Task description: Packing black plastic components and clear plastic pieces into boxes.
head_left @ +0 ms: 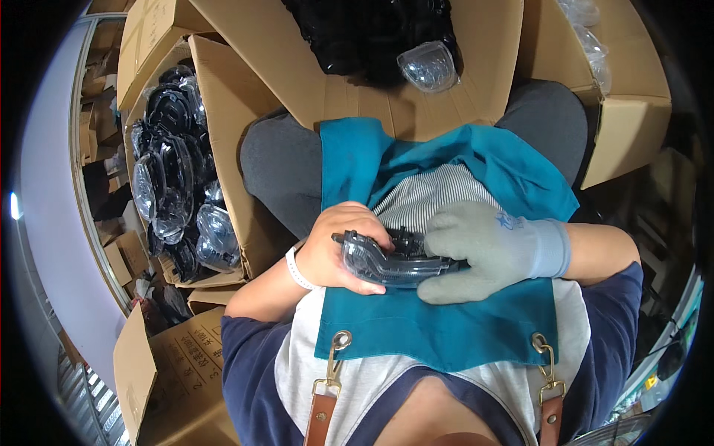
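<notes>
Close to my body, over the teal apron (439,331), both hands hold a black plastic housing with a clear curved cover (394,269). My bare left hand (335,249), with a white band at the wrist, is closed around its left end. Gripping the right end is my right hand (476,253) in a grey glove, its thumb along the near edge and its fingers over the top. Dark ribbed or pronged parts show on the far side of the housing, between the hands. The palms hide both of its ends.
An open cardboard box (483,44) beyond my knees holds black plastic-wrapped parts (372,37) and a clear cover (429,67). Wrapped black housings (175,163) fill a box at left. Clear pieces (591,48) lie in a box at far right. Another carton (186,372) stands near left.
</notes>
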Motion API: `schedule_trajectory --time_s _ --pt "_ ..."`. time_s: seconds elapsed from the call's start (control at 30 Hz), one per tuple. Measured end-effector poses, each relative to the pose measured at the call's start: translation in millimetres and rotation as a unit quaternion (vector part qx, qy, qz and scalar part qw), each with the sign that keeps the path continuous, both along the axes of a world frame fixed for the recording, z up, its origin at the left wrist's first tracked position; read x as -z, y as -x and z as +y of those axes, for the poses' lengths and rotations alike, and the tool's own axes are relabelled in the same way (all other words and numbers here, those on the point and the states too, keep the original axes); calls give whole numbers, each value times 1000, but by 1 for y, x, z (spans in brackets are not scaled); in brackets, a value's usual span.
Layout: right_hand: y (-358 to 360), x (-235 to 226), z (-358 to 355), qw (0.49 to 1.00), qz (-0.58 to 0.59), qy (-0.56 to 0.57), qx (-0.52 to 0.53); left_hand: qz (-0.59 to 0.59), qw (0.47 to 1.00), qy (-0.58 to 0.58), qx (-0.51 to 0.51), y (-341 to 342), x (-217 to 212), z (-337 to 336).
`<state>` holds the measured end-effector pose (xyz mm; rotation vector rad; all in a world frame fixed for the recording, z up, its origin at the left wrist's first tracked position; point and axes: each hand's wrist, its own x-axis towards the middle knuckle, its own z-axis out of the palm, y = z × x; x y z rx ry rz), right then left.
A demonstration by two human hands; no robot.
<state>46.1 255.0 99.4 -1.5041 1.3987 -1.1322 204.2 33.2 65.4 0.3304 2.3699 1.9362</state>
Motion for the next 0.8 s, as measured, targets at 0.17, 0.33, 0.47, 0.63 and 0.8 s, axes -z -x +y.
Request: schedule_trajectory --time_s 0.17,0.33,0.47,0.63,0.8 --pt "15 2 -13 995 13 18 98 31 996 -3 -86 15 10 -4" --pt "13 10 -8 993 78 6 92 56 996 12 -63 9 31 5" --pt "3 25 -2 997 31 -23 69 8 998 -40 -55 0 42 12" --pt "12 36 -2 995 -84 -46 14 -4 997 -63 -39 -3 44 11" --pt "24 37 6 990 -119 -71 -31 -15 999 -45 -22 0 42 10"
